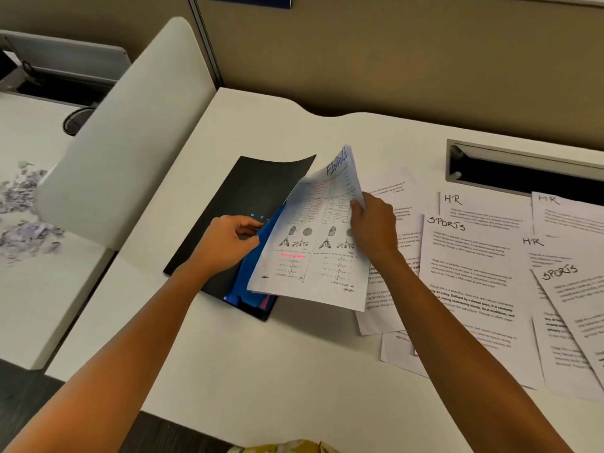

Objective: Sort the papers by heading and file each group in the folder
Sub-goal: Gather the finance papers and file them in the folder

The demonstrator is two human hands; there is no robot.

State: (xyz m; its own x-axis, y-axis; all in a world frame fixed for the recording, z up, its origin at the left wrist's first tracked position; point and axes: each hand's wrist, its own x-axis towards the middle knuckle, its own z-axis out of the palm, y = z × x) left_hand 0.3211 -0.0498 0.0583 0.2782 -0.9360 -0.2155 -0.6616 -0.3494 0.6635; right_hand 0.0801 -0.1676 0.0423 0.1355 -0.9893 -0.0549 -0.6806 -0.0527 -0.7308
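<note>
A black folder [242, 194] lies open on the white desk [248, 361], its cover curled up at the back. Blue and pink dividers [245, 282] show inside it. My left hand [228, 243] pinches the edge of a blue divider and holds it up. My right hand [376, 227] grips the right edge of a thin stack of sheets headed FINANCE [313, 253], tilted over the folder's opening. Loose sheets lie to the right: one headed SPORTS [470, 289], HR sheets [483, 207] behind it, and another SPORTS sheet [575, 305] at the far right.
A grey cable tray slot [523, 171] is sunk into the desk at the back right. A white curved divider panel [130, 125] stands on the left. Shredded paper scraps [23, 210] lie on the neighbouring desk. A beige partition wall [392, 53] closes the back.
</note>
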